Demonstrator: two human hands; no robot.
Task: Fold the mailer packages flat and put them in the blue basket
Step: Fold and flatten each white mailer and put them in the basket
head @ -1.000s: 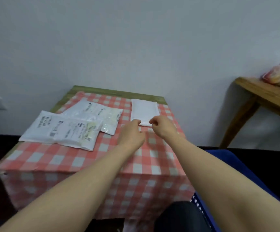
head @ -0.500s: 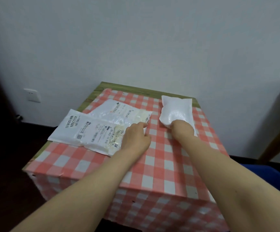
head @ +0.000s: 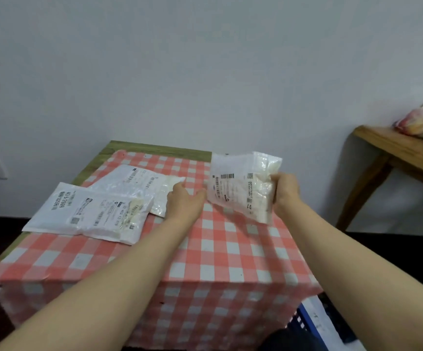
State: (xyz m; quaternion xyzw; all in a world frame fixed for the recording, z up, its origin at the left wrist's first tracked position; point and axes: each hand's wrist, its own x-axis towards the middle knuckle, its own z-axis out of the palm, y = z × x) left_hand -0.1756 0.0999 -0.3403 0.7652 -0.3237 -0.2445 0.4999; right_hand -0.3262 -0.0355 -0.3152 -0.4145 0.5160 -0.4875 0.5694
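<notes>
Three mailers are in view. One mailer (head: 240, 184) is lifted above the right part of the table (head: 230, 249), label side facing the camera, and the right hand (head: 285, 191) grips its right edge with curled fingers. The left hand (head: 184, 202) is just beside its lower left corner, fingers loosely together; I cannot tell if they touch it. Two mailers lie flat and overlapping on the left: the near one (head: 91, 211) and the far one (head: 139, 183). The blue basket (head: 314, 323) is at the lower right, beside the table.

The right hand (head: 285, 192) has lifted the small white plastic mailer (head: 242, 184) off the checked counter (head: 230, 249) at 1 o'clock; its label now faces the camera.
</notes>
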